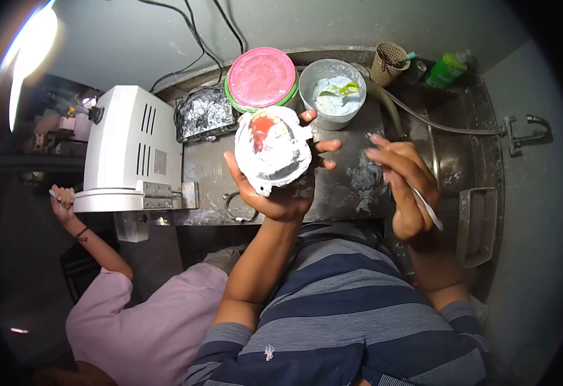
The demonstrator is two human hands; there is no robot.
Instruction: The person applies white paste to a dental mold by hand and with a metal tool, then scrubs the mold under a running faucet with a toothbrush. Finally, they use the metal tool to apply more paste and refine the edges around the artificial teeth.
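A round white plaster-like piece with a red patch and a grey part (273,149) rests in my left hand (284,196), whose fingers curl round its lower and right sides. To the right, my right hand (410,186) is closed round a thin whitish tool (428,209), its end sticking out below the fingers. The two hands are apart. Beyond them stand a tub of pale powder (323,116) with a yellow-green scoop (346,90) in it and a container with a pink lid (263,76).
A white machine (130,145) stands at the left, with a co-worker's hand (64,198) at its edge. A powder-covered dark box (204,112), woven cup (389,64), green bottle (447,69), hose, tap (529,132) and grey tray (478,225) are around the metal counter (210,170).
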